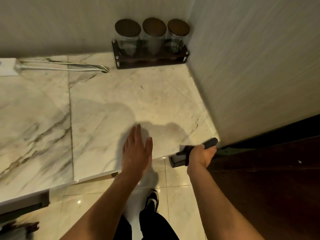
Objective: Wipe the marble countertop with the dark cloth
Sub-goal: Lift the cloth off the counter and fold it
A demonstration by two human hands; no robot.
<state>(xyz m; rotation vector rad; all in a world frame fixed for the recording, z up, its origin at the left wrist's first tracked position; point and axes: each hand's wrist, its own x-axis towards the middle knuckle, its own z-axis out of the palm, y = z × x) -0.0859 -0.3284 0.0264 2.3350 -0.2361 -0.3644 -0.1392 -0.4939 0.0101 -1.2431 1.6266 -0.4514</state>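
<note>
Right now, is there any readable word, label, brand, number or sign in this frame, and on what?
None can be read.
Three glass jars in the wooden rack: no labels visible.
White power strip: no readable marking.
Dark cloth in the right hand: no tag visible.

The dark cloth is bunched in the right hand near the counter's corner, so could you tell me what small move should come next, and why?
Probably bring the right hand forward and press the dark cloth flat onto the marble countertop. The cloth sits bunched in that grip at the near right corner, and the left hand is open and empty over the front edge.
</note>
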